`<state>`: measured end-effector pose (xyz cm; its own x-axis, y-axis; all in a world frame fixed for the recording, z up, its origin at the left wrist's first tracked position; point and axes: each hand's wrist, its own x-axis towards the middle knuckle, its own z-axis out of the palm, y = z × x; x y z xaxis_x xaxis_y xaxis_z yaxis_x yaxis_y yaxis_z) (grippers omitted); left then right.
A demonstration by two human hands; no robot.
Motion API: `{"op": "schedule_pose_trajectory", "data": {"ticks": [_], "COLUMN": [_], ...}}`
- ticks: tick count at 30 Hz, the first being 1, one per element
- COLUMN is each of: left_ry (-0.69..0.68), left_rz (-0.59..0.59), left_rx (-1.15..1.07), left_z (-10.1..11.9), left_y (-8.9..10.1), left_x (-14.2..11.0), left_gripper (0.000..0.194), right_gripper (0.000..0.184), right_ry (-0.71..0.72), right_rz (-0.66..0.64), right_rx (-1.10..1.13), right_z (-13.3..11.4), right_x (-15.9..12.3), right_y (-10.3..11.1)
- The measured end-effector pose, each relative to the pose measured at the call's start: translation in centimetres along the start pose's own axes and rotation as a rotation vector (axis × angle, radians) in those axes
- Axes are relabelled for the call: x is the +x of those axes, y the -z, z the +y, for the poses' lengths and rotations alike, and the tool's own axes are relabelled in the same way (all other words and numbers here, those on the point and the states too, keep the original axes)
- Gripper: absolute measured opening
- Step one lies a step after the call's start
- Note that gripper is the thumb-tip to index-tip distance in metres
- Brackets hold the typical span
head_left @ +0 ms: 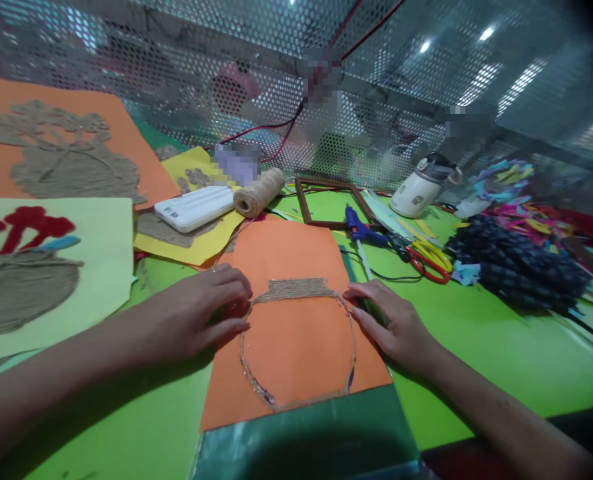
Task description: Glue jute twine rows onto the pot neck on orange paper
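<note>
With left hand (215, 303) half-curled, unclear whether gripping, and right hand (401, 327) loosely parted, empty, press jute-twine outline (353, 347) between them evenly.

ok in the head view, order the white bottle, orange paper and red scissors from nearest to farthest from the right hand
1. Orange paper: right at the right hand's fingertips
2. Red scissors: beyond the hand, slightly right
3. White bottle: farther back, near the mesh wall

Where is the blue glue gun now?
In the head view, the blue glue gun lies right of centre, between the brown frame and the red-handled scissors.
</note>
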<state>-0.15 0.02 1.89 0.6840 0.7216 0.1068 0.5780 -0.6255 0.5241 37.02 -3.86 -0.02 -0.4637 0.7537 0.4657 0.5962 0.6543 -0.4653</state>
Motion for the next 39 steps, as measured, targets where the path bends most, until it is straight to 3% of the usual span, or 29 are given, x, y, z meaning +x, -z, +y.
{"op": "schedule_pose_trajectory", "data": {"ticks": [3, 12, 27, 30, 34, 39], "left_ry": [-0.043, -0.076, -0.027, 0.049, 0.132, 0.189], "left_rz": [0.034, -0.019, -0.036, -0.037, -0.03, 0.003], "left_rx": [0.001, 0.035, 0.062, 0.039, -0.012, -0.061], "left_z": [0.1, 0.7, -0.2, -0.3, 0.4, 1.8], "left_y": [-0.2, 0.6, 0.3, 0.2, 0.2, 0.4], "left_x": [0.1, 0.2, -0.1, -0.1, -0.1, 0.0], "left_gripper": [0.027, 0.03, 0.031, 0.034, 0.039, 0.041], "right_gripper": [0.032, 0.03, 0.027, 0.023, 0.008, 0.019], "right_ry": [0.02, 0.036, 0.007, 0.007, -0.015, -0.069], "right_rz": [0.0, -0.009, -0.021, 0.039, 0.213, 0.421], "right_rx": [-0.042, -0.116, -0.055, -0.051, -0.094, -0.184], "right_z": [0.0, 0.4, 1.1, 1.3, 1.8, 3.0], "right_x": [0.0, 0.0, 0.1, 0.2, 0.4, 1.5], "right_y": [-0.1, 0.0, -0.1, -0.2, -0.4, 1.7]}}
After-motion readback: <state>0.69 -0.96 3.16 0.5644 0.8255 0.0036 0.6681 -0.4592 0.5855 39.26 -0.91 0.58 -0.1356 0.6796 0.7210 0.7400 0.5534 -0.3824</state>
